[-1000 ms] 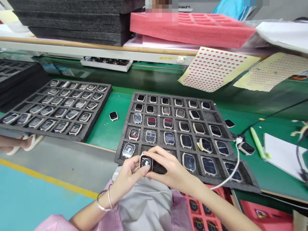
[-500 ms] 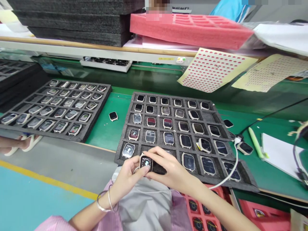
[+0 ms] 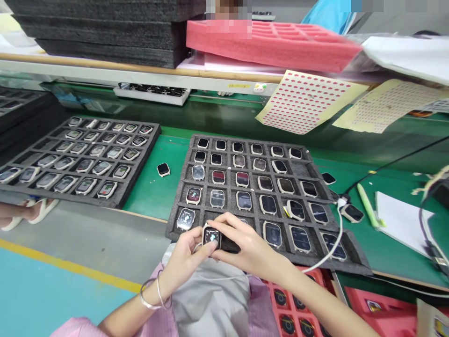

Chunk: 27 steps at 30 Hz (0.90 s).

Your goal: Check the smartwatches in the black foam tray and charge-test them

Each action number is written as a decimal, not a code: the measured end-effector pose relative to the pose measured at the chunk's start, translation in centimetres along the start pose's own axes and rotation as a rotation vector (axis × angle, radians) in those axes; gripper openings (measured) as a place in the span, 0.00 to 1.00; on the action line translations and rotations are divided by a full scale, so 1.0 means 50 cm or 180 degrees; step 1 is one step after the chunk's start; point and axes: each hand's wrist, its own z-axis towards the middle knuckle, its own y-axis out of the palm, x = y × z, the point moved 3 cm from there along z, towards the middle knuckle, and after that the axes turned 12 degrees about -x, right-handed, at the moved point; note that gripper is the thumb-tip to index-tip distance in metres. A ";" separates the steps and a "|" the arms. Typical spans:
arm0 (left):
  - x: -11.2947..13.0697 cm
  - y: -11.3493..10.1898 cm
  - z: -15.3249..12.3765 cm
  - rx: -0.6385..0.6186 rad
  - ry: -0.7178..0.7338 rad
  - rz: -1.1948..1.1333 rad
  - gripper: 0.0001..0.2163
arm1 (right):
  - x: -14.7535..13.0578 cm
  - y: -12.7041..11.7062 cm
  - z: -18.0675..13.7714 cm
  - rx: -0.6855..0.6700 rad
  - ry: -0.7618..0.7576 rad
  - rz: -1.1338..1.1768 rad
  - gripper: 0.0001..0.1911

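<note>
A small smartwatch body [image 3: 211, 236] with a lit screen is held between both hands, just over the near edge of a black foam tray [image 3: 315, 171]. My left hand [image 3: 185, 259] grips its left side, thumb on the screen. My right hand [image 3: 245, 245] pinches it from the right and above. The tray holds several rows of watch bodies, some lit, some dark. A white cable [image 3: 336, 234] runs across the tray's near right part toward my lap.
A second black tray [image 3: 140, 161] of watches lies to the left. One loose watch [image 3: 163, 169] sits on the green belt between trays. Right: a green pen [image 3: 366, 206], white paper [image 3: 400, 220], another loose watch [image 3: 351, 213]. Red foam trays [image 3: 291, 309] sit below. Sticker sheets [image 3: 305, 100] hang from the shelf.
The view has drifted slightly; both hands keep the same hold on the watch body with almost no movement.
</note>
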 end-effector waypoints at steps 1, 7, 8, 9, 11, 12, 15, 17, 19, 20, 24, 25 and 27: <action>0.000 0.001 0.000 -0.0018 -0.0003 -0.0001 0.08 | 0.000 0.000 0.000 0.0007 -0.0002 -0.0002 0.26; 0.000 0.003 -0.009 -0.0059 -0.0131 0.0018 0.09 | -0.001 -0.012 0.003 0.0098 -0.0047 0.0056 0.23; -0.002 0.001 -0.016 -0.0148 -0.0219 0.0032 0.10 | 0.001 -0.019 0.004 0.0218 -0.0078 0.0103 0.22; -0.003 -0.002 -0.025 -0.0273 -0.0331 0.0052 0.12 | 0.003 -0.025 0.005 0.0382 -0.0088 0.0140 0.22; -0.008 -0.010 -0.046 -0.0589 -0.0593 0.0107 0.19 | 0.008 -0.036 0.008 0.0664 -0.0020 0.0087 0.22; -0.009 -0.015 -0.056 -0.0728 -0.0702 0.0144 0.21 | 0.008 -0.038 0.010 0.0684 0.0062 -0.0058 0.22; -0.005 -0.020 -0.072 -0.1142 -0.0791 0.0043 0.19 | -0.001 -0.035 0.013 0.0235 0.0351 -0.0855 0.23; 0.006 -0.018 -0.069 -0.1195 -0.0648 -0.0101 0.17 | -0.011 -0.037 0.006 -0.0016 0.0494 -0.1371 0.24; 0.020 -0.012 -0.056 -0.1019 -0.0498 -0.0241 0.18 | -0.017 -0.047 -0.009 -0.0067 0.0620 -0.1781 0.22; 0.026 -0.007 -0.048 -0.0922 -0.0465 -0.0312 0.19 | -0.016 -0.053 -0.019 -0.0084 0.0697 -0.1960 0.20; 0.041 0.018 -0.005 -0.0725 -0.0441 -0.0446 0.16 | 0.007 -0.060 -0.054 -0.0242 0.0964 -0.2317 0.13; 0.042 0.024 0.007 -0.0726 -0.0414 -0.0444 0.15 | 0.012 -0.058 -0.058 -0.0255 0.0962 -0.2312 0.14; 0.044 0.036 0.032 -0.0733 -0.0335 -0.0433 0.14 | 0.017 -0.056 -0.061 -0.0237 0.0904 -0.2304 0.14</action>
